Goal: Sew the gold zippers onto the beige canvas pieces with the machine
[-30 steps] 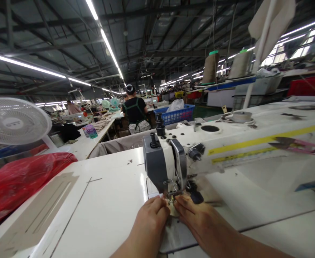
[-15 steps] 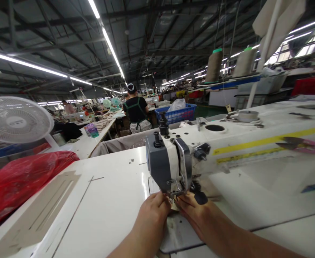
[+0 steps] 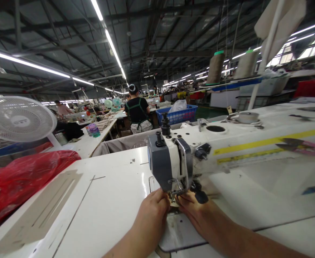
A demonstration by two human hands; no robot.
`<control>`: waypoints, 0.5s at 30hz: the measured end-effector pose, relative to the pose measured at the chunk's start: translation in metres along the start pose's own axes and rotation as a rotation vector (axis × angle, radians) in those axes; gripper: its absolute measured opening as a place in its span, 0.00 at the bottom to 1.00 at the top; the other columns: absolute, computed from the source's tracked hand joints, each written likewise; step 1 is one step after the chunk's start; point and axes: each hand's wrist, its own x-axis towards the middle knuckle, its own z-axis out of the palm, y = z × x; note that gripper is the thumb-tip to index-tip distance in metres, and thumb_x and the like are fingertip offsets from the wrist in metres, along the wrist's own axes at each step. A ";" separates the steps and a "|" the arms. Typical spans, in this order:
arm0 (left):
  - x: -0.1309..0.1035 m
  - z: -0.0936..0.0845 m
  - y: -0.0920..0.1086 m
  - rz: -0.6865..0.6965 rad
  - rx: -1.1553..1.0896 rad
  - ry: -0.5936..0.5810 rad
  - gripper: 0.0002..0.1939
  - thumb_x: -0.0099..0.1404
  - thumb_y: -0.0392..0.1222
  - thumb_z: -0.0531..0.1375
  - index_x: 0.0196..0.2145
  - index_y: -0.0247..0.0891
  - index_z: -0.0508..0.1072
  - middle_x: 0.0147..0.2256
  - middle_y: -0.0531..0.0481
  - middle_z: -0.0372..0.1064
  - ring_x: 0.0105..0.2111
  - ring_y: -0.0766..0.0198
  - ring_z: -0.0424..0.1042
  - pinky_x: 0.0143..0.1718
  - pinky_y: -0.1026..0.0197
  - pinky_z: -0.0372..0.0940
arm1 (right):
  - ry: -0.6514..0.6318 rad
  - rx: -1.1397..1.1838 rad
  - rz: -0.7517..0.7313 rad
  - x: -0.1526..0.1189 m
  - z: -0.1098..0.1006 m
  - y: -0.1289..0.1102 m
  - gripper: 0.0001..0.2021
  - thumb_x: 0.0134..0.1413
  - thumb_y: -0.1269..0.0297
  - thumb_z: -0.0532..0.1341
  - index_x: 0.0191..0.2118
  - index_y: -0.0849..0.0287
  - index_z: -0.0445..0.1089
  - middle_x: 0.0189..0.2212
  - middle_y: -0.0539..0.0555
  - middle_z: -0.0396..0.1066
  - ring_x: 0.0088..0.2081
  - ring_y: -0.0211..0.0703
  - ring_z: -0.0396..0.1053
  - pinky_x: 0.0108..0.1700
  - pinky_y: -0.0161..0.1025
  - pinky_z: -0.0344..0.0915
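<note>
My left hand point(image 3: 152, 211) is beside the needle area of a sewing machine point(image 3: 159, 161), its fingers bent and pressed together. On the other side of the needle, my right hand point(image 3: 197, 209) has its fingers closed and its tips close to the presser foot. Between the two hands a small beige piece of material point(image 3: 175, 205) shows under the foot. Both hands' fingertips are on its edges, and most of it is hidden by the fingers and the machine head. A metal plate point(image 3: 181, 233) lies below the hands.
At left are a red plastic bag point(image 3: 31, 172), a beige card pattern point(image 3: 36, 211) and a white fan point(image 3: 19, 118). Pink-handled scissors point(image 3: 305, 145) lie on the machine arm. Thread cones point(image 3: 215, 68) stand behind. A person point(image 3: 137, 111) works ahead, beside a blue basket point(image 3: 183, 114).
The view has shifted slightly, so the scene sits a little farther right. Both hands stay at the presser foot with barely any visible movement.
</note>
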 end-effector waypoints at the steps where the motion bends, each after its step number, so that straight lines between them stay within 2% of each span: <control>1: 0.000 0.000 0.000 -0.009 0.003 -0.002 0.12 0.56 0.21 0.56 0.30 0.35 0.73 0.33 0.49 0.69 0.31 0.62 0.70 0.35 0.63 0.68 | 0.009 -0.011 0.005 0.001 0.002 0.002 0.16 0.61 0.75 0.45 0.35 0.58 0.70 0.30 0.55 0.73 0.35 0.43 0.73 0.38 0.38 0.72; 5: 0.001 0.000 0.001 -0.012 0.011 -0.005 0.12 0.57 0.22 0.55 0.30 0.35 0.73 0.33 0.49 0.69 0.32 0.62 0.70 0.34 0.64 0.68 | 0.026 -0.053 0.017 0.000 0.014 0.005 0.09 0.62 0.68 0.52 0.40 0.60 0.70 0.32 0.54 0.73 0.33 0.41 0.72 0.36 0.39 0.71; 8: 0.001 0.002 0.001 -0.004 0.000 0.005 0.12 0.57 0.22 0.55 0.30 0.35 0.73 0.33 0.49 0.69 0.32 0.62 0.70 0.34 0.64 0.68 | 0.025 -0.079 0.012 -0.002 0.015 0.003 0.09 0.61 0.69 0.53 0.40 0.59 0.70 0.35 0.54 0.73 0.35 0.41 0.72 0.38 0.39 0.71; 12: 0.000 0.002 -0.002 -0.017 0.027 0.012 0.10 0.57 0.22 0.57 0.29 0.35 0.72 0.33 0.48 0.70 0.32 0.61 0.70 0.34 0.63 0.68 | -0.004 -0.091 -0.001 -0.003 -0.004 0.005 0.08 0.56 0.73 0.54 0.35 0.57 0.69 0.34 0.53 0.73 0.36 0.42 0.72 0.40 0.37 0.69; 15: -0.001 -0.006 0.000 -0.001 0.066 0.000 0.07 0.57 0.25 0.59 0.30 0.35 0.72 0.32 0.49 0.71 0.32 0.59 0.71 0.35 0.59 0.69 | -0.037 -0.202 -0.073 -0.005 -0.025 0.020 0.05 0.52 0.72 0.58 0.37 0.59 0.68 0.35 0.56 0.72 0.38 0.47 0.70 0.41 0.40 0.69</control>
